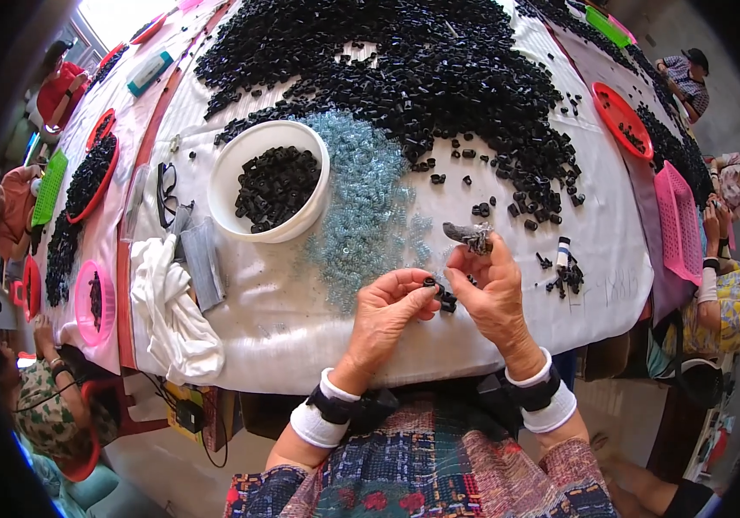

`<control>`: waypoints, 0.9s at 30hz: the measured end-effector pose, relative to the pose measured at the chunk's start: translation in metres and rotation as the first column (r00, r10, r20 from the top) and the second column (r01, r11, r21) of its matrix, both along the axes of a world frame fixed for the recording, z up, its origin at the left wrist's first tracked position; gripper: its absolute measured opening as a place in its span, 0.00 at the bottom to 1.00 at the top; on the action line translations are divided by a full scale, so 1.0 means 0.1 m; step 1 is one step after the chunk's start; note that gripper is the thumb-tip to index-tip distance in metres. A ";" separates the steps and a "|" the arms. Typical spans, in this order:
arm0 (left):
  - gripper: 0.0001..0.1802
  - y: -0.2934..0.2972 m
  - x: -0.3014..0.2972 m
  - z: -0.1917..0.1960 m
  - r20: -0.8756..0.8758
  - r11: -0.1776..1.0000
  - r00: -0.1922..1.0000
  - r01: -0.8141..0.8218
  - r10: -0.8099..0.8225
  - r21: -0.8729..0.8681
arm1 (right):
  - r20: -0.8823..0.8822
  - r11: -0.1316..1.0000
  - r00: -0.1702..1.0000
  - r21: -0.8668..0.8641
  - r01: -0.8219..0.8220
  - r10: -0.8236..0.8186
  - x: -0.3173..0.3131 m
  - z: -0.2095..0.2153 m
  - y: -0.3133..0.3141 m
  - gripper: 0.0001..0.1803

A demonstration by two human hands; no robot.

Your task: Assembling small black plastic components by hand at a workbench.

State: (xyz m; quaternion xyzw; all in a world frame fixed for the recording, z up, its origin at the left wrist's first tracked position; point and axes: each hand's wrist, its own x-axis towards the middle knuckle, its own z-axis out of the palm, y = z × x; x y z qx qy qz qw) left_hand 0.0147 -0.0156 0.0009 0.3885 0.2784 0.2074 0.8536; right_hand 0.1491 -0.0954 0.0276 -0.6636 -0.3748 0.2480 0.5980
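Observation:
My left hand (390, 312) pinches a small black plastic piece (430, 282) between thumb and fingertips. Close beside it, my right hand (495, 293) is closed around a dark grey, stubby tool with a wrapped middle (468, 235), whose kind I cannot make out. Whether the right fingertips also hold a black piece is unclear. A few loose black pieces (447, 303) show between the hands. Beyond them spreads a heap of clear bluish small parts (357, 198). To its left stands a white bowl (308, 142) partly filled with black pieces.
A large pile of black pieces (404, 78) covers the far table. Black eyeglasses (165, 194), a white cloth (167, 302) and a grey cloth (204, 263) lie left. Right are a small cluster of black parts (569, 278) and a pink basket (677, 223). People sit along both sides.

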 end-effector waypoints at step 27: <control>0.11 -0.11 0.02 -0.01 -0.060 0.984 0.997 -0.029 0.040 0.178 | 0.399 0.998 0.917 0.046 -0.032 0.011 -0.06 -0.10 -0.16 0.11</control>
